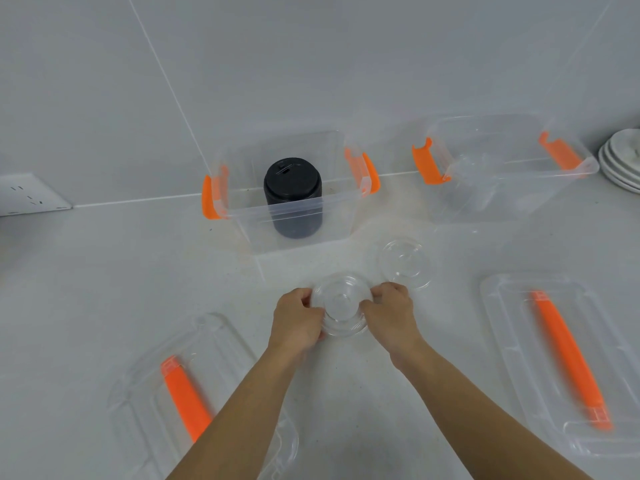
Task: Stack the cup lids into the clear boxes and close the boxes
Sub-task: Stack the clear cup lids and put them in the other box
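Observation:
Both my hands grip a small stack of clear cup lids just above the white counter, my left hand on its left rim and my right hand on its right rim. Another clear lid pile lies on the counter just beyond my right hand. A clear box with orange latches stands open behind, holding a stack of black lids. A second open clear box stands at the right and looks empty. Two clear box covers with orange handles lie flat: one at front left, one at right.
White plates are stacked at the far right edge. A wall socket sits at the left where the counter meets the white wall.

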Demonstrator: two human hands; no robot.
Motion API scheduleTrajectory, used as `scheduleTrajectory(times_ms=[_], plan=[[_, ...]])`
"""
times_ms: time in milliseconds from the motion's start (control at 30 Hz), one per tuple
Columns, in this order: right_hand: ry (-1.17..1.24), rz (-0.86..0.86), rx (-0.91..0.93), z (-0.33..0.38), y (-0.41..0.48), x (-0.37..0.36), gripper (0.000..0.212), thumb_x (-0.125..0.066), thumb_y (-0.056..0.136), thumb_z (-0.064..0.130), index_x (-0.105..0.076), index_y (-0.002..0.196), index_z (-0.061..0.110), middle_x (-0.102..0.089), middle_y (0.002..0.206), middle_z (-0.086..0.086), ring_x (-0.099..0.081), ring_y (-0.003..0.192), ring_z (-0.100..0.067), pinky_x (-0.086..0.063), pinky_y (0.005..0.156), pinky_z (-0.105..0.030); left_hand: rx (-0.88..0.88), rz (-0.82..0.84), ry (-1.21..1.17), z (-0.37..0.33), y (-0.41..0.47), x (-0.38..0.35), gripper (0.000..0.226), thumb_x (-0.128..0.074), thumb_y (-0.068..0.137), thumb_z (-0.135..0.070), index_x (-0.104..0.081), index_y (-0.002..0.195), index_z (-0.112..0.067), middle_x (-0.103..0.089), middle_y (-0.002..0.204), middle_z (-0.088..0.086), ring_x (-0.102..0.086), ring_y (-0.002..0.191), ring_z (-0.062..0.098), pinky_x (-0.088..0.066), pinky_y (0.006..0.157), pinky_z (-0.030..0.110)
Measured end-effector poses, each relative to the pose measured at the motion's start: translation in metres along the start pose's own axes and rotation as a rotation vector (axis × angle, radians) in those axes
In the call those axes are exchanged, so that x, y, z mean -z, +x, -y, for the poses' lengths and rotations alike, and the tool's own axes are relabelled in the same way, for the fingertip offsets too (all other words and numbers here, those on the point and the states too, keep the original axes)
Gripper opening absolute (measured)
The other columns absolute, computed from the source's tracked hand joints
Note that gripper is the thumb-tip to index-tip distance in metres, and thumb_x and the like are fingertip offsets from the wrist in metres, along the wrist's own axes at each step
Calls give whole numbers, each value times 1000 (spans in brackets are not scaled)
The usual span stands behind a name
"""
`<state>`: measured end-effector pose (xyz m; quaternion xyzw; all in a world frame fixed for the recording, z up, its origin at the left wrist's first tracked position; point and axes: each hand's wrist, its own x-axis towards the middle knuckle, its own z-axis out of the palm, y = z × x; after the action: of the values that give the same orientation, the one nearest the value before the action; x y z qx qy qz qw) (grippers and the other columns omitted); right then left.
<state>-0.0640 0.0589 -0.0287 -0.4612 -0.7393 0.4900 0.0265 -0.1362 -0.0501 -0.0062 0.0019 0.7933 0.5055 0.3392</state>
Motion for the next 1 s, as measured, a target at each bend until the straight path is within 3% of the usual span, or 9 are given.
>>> scheduleTrajectory(times_ms=[67,133,267,400,500,667,767,867,1000], plan=[[68,36,-14,3,-2,2,10,-49,80,8,-49,89,5,-42,93,-3,-45,85,-23,-43,71,-30,11,23,-25,-1,-1,1,30,-52,77,9,-63,75,-19,-67,86,6,-60,80,24,-57,77,47],[174,86,-70,8,-3,5,8,-48,82,7,-43,87,9,-42,84,-3,-43,76,-22,-43,63,-29,20,38,-56,-3,-2,2,34,-51,78,11,-63,75,-21,-66,82,2,-60,77,21,-57,77,45],[307,100,-114,8,-6,11,10,-50,82,3,-46,90,9,-47,88,-8,-49,78,-25,-54,67,-38,31,40,-86,-6,-2,3,34,-53,79,10,-63,80,-23,-64,83,1,-60,79,21,-56,81,43],[350,52,-75,5,-9,20,12,-52,81,3,-51,90,11,-52,93,-9,-52,82,-23,-57,75,-42,17,35,-72,-10,-2,-3,30,-58,77,6,-62,88,-21,-66,97,8,-62,88,25,-54,86,42],[359,15,-41,7,-7,33,13,-53,82,1,-52,87,13,-54,92,-10,-54,83,-24,-57,71,-41,-3,53,-58,-16,-2,-11,29,-60,78,3,-61,94,-21,-64,104,7,-61,98,25,-53,90,38],[441,12,-24,10,-1,61,18,-54,82,-2,-57,97,6,-60,89,-10,-58,77,-22,-55,59,-30,35,118,-130,-29,0,-23,27,-64,80,1,-60,103,-12,-63,95,1,-57,80,11,-45,67,20],[518,27,-6,8,3,75,18,-56,83,-2,-60,98,7,-63,87,-7,-59,72,-18,-51,53,-24,50,130,-160,-37,3,-28,30,-67,79,-1,-62,108,-10,-66,104,6,-61,89,18,-49,75,25],[558,-4,-4,6,12,84,17,-57,82,-1,-61,96,7,-62,94,-11,-60,77,-21,-53,59,-30,-9,128,-155,-49,5,-38,28,-67,80,-1,-62,106,-11,-65,109,8,-62,100,25,-53,90,37],[412,-77,25,4,29,94,24,-57,84,6,-61,107,4,-61,103,-13,-59,81,-22,-58,65,-32,-109,135,-128,-66,8,-55,19,-64,80,3,-63,92,-12,-61,99,6,-62,94,27,-57,85,43]])
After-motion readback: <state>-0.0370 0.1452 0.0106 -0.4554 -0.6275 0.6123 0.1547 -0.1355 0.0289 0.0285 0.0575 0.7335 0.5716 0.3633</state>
